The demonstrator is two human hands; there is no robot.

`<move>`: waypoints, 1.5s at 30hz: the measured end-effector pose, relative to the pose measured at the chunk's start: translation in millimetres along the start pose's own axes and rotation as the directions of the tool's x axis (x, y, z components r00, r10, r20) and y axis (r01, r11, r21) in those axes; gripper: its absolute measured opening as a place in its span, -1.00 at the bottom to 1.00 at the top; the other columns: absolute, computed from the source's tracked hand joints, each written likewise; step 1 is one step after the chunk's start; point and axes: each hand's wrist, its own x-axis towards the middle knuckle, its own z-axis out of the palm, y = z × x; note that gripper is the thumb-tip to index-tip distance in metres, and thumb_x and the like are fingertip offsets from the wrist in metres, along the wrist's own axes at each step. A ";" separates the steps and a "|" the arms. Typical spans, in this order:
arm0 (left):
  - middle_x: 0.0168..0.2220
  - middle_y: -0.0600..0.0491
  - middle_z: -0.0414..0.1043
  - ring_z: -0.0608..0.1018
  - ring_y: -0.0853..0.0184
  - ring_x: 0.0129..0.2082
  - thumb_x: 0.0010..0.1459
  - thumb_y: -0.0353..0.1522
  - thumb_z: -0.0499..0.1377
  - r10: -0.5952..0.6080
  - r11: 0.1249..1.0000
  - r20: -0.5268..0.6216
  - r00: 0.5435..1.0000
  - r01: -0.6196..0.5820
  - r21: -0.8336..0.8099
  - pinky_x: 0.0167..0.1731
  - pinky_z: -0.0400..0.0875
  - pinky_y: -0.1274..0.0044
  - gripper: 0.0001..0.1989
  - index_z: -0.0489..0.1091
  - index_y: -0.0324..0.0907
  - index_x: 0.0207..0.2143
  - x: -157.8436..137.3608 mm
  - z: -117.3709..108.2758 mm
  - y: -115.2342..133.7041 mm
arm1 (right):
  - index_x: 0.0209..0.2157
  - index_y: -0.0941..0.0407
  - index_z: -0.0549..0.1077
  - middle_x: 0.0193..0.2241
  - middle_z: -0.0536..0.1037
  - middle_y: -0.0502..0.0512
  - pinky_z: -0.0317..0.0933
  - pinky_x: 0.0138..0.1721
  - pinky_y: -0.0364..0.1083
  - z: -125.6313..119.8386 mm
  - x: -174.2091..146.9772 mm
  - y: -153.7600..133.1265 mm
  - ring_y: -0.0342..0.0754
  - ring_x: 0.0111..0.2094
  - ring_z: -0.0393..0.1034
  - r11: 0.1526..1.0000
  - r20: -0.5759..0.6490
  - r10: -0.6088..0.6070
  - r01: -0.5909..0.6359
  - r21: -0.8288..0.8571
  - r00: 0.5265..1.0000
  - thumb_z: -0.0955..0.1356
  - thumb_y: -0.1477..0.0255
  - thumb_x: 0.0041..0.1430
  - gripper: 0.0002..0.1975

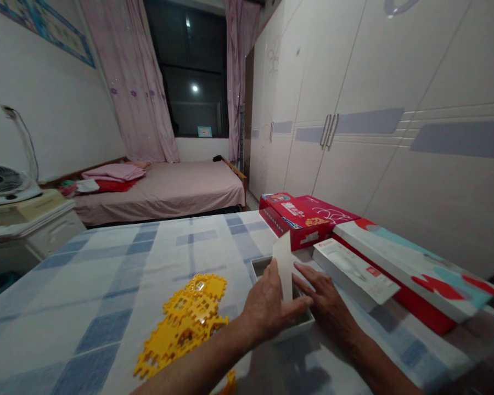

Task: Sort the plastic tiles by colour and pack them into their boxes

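A shallow white box (312,323) stands uncovered on the table, its dark inside partly hidden by my hands. A white cardboard sheet (283,263) stands upright over it; its lower end goes down behind my fingers. My left hand (265,304) is closed on the sheet, fingers along its left side and thumb reaching across to the right. At the sheet's right side is my right hand (327,302), fingers stretched out and slightly apart, fingertips near or touching its edge. Left of the box lies a pile of yellow notched plastic pieces (193,307), partly covered by my left forearm.
A white box lid with a printed picture (356,269) lies right of my hands. Beyond it are a red printed box (294,216) and a long red and white box (415,263). A blue-checked cloth (107,307) covers the table. A bed (181,186) stands behind.
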 end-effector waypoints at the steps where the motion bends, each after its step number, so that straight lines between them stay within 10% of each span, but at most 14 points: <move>1: -0.06 -0.11 0.41 0.49 0.19 -0.11 0.06 -0.20 0.17 -0.012 1.000 0.004 1.000 0.012 -0.010 -0.15 0.36 0.43 -0.51 0.20 -0.13 0.04 2.8 1.1 -0.4 | 0.17 0.05 0.21 0.13 0.32 0.22 0.17 0.04 0.07 -0.5 1.2 -1.5 0.06 0.15 0.18 0.999 0.025 -0.050 0.050 0.000 0.998 0.19 0.44 0.24 -0.55; 7: -0.45 -0.11 0.49 0.52 0.25 -0.46 0.21 -0.36 -0.11 -0.099 0.990 -0.036 0.994 0.102 0.095 -0.42 0.32 0.46 -0.71 0.38 -0.22 -0.39 12.4 -21.5 -10.0 | 0.02 0.13 0.35 0.03 0.42 0.25 0.26 -0.02 0.03 -3.5 2.4 -2.4 0.02 0.08 0.27 0.999 -0.049 -0.021 0.023 0.032 0.999 0.18 0.58 0.18 -0.62; 11: -0.47 0.00 0.48 0.50 0.32 -0.49 0.19 -0.21 -0.05 -0.185 0.979 -0.328 0.926 0.145 -0.143 -0.50 0.32 0.55 -0.68 0.38 -0.22 -0.38 6.5 -83.1 -40.0 | -0.05 0.09 0.38 -0.08 0.47 0.19 0.30 -0.07 -0.04 -22.9 -0.8 -15.1 -0.03 -0.05 0.36 0.989 -0.005 0.006 -0.005 0.147 1.000 0.19 0.57 0.16 -0.66; 16: -0.51 0.08 0.50 0.50 0.32 -0.54 -0.04 -0.17 0.14 -0.448 0.851 -0.599 0.663 0.112 -0.512 -0.55 0.37 0.55 -0.66 0.42 -0.25 -0.30 -19.4 -150.3 -111.5 | -0.13 0.06 0.40 -0.23 0.51 0.11 0.28 -0.24 -0.07 -31.9 -1.3 -50.6 -0.01 -0.22 0.40 0.986 0.127 -0.053 0.032 0.161 0.990 0.35 0.40 0.08 -0.73; 19: -0.65 0.11 0.42 0.43 0.34 -0.67 -0.13 -0.21 0.16 -0.601 0.787 -0.682 0.417 0.164 -0.594 -0.65 0.32 0.55 -0.72 0.43 -0.24 -0.42 -37.9 -161.8 -154.9 | -0.41 0.06 0.38 -0.47 0.47 -0.02 0.19 -0.32 -0.07 -17.5 -4.5 -49.9 -0.03 -0.35 0.36 0.992 0.115 -0.033 0.019 0.125 0.993 0.36 0.54 0.02 -0.91; 21: -0.67 0.12 0.39 0.41 0.36 -0.68 -0.15 -0.23 0.16 -0.618 0.782 -0.708 0.343 0.173 -0.599 -0.66 0.31 0.55 -0.77 0.41 -0.23 -0.49 -47.4 -159.2 -176.0 | -0.48 0.07 0.34 -0.51 0.44 -0.04 0.16 -0.29 -0.06 -9.9 -9.3 -35.4 -0.03 -0.34 0.35 0.996 0.154 -0.034 0.020 0.090 0.988 0.34 0.59 0.01 -0.87; 28: -0.56 0.07 0.46 0.49 0.33 -0.57 -0.14 -0.19 0.18 -0.588 0.803 -0.714 0.380 0.172 -0.570 -0.58 0.39 0.54 -0.72 0.44 -0.25 -0.49 -51.7 -142.9 -211.7 | -0.28 0.06 0.41 -0.30 0.51 0.10 0.14 -0.20 0.05 -16.4 -8.8 6.7 0.14 -0.12 0.34 0.991 0.178 -0.037 0.059 -0.120 0.983 0.33 0.49 0.07 -0.87; 33: -0.55 0.07 0.46 0.50 0.33 -0.54 -0.10 -0.16 0.17 -0.568 0.818 -0.716 0.407 0.177 -0.548 -0.55 0.40 0.53 -0.69 0.45 -0.26 -0.46 -51.6 -140.7 -225.2 | 0.10 0.10 0.24 0.06 0.35 0.24 0.08 0.05 0.11 -24.1 37.9 -60.3 0.14 0.14 0.13 0.989 0.243 -0.004 -0.031 0.144 0.970 0.31 0.30 0.14 -0.52; 39: -0.51 0.07 0.48 0.50 0.34 -0.52 -0.08 -0.19 0.17 -0.554 0.826 -0.714 0.429 0.175 -0.536 -0.52 0.42 0.52 -0.71 0.45 -0.26 -0.45 -52.4 -140.4 -222.3 | 0.28 -0.04 -0.07 0.31 -0.09 0.22 -0.21 0.20 0.26 11.6 98.0 -154.1 0.28 0.29 -0.24 0.831 0.541 -0.349 -0.013 0.555 0.765 0.42 -0.07 -0.21 0.07; 45: -0.50 0.06 0.49 0.50 0.34 -0.52 -0.07 -0.18 0.16 -0.554 0.825 -0.712 0.432 0.168 -0.540 -0.49 0.44 0.50 -0.71 0.45 -0.25 -0.47 -51.0 -141.6 -215.5 | 0.25 0.00 0.03 0.27 0.01 0.30 -0.17 0.13 0.35 50.3 117.1 -161.9 0.37 0.25 -0.16 0.847 0.566 -0.355 0.000 0.531 0.744 0.37 -0.13 -0.20 0.02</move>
